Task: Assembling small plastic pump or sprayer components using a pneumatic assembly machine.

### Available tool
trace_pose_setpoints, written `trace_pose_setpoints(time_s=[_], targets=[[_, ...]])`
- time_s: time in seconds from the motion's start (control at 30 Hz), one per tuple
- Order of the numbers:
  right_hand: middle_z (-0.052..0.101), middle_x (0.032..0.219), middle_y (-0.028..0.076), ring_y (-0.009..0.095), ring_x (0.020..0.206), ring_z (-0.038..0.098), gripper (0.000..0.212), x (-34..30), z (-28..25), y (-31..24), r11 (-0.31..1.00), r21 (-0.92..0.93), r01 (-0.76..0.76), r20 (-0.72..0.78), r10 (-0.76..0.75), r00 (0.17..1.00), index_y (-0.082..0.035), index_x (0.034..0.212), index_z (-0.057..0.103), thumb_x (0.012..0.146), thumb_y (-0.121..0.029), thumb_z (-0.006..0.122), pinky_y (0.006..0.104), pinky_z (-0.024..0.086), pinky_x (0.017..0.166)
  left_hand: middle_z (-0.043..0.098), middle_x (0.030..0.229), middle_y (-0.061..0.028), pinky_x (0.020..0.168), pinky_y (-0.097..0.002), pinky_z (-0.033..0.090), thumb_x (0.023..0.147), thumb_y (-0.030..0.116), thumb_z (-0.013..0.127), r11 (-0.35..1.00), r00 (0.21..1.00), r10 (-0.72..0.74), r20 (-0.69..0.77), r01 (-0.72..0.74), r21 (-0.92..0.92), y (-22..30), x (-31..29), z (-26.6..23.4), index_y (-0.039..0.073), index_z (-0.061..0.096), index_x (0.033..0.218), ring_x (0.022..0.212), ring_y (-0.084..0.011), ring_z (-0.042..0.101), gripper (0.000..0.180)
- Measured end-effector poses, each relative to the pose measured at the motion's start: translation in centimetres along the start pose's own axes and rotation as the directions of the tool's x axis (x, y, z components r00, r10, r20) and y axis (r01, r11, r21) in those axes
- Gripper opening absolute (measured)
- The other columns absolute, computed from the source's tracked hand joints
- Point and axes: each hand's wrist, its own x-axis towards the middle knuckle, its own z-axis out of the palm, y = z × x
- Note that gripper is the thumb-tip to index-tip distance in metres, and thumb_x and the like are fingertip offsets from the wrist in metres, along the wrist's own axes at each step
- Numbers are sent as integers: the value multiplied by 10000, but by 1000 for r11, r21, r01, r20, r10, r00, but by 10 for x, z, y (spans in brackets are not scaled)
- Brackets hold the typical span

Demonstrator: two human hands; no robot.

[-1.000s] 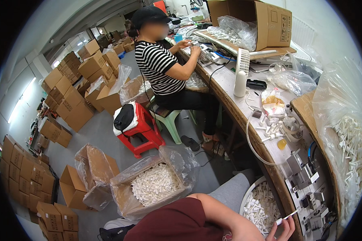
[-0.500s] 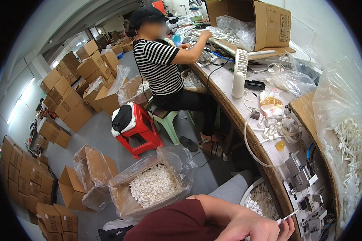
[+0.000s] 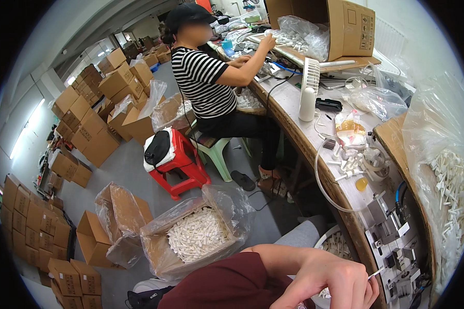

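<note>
From the lower edge, my left hand [image 3: 340,280] reaches over to the right, back of the hand up and fingers curled. A thin white plastic stick [image 3: 376,273] pokes out from its fingertips, pointing at a metal fixture [image 3: 397,262] with blocks and clamps on the bench edge. The rest of the stick is hidden by the fingers. Below the wrist, partly covered by my forearm, stands a white tub [image 3: 322,239] of small white plastic parts [image 3: 337,246]. My right hand is out of the picture.
A lined carton [image 3: 162,252] of white parts stands on the floor beside me. On the bench [image 3: 322,154] are a white fan [image 3: 309,90], a clear hose [image 3: 319,180] and a yellow cup [image 3: 362,184]. A co-worker [image 3: 206,85] sits further along; a red stool [image 3: 175,165] stands behind.
My left hand has lifted slightly and turned, its knuckles now higher, with the stick still at its fingertips. The co-worker's hands have shifted a little.
</note>
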Motion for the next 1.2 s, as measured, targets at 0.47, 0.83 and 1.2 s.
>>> trace_pose_setpoints(time_s=[0.47,0.83,1.2], targets=[[619,1128,188,342,1002,622,226,-1,1,-6,997,46,-60,4,60,998,19,1017,657,889,-163,692,413,514,888,508,641,-112,591,-346,389,792,231,681,995,995,4,-97,-14,-99,-6,-10,14,-12,569,692,512,-285,502,286],[600,1174,195,347,1014,611,217,-4,-1,1,1000,-29,10,51,-9,999,34,1044,651,858,-51,723,402,532,824,543,791,-112,649,-342,436,819,175,676,954,953,-300,38,301,-23,-12,-48,36,18,588,787,636,-273,547,183],[576,1208,176,283,1000,617,207,-11,0,13,999,-23,22,62,-20,998,44,1072,639,890,-43,687,327,560,749,548,837,-113,654,-343,449,820,163,675,942,940,-336,55,336,9,-18,-57,40,22,585,813,666,-275,559,168]])
